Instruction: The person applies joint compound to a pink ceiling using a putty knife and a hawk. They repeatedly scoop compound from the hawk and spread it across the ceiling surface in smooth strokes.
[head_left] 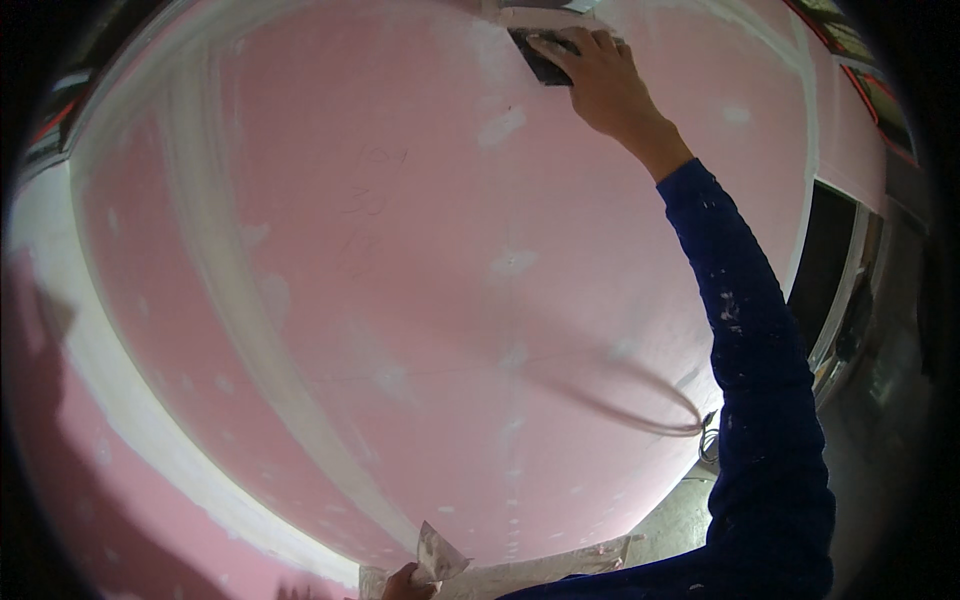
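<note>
A pink plasterboard wall (400, 250) with white filler bands and patches fills most of the view. High on it, near the top edge, my right hand (607, 80) presses a dark, flat sanding block (540, 57) to the surface, fingers wrapped over it. That arm is stretched up in a blue sleeve spotted with white. At the bottom edge, my left hand (408, 584) is closed round the handle of a putty knife (438, 556). Its wide, smeared blade points upward, and most of this hand is cut off by the frame.
A looped cable (708, 437) hangs at the wall's lower right and casts a long shadow. Beyond the right edge of the board is a dark opening (825, 270). A wide white filler band (130, 380) curves along the left corner. Window frames (875, 100) show at upper right.
</note>
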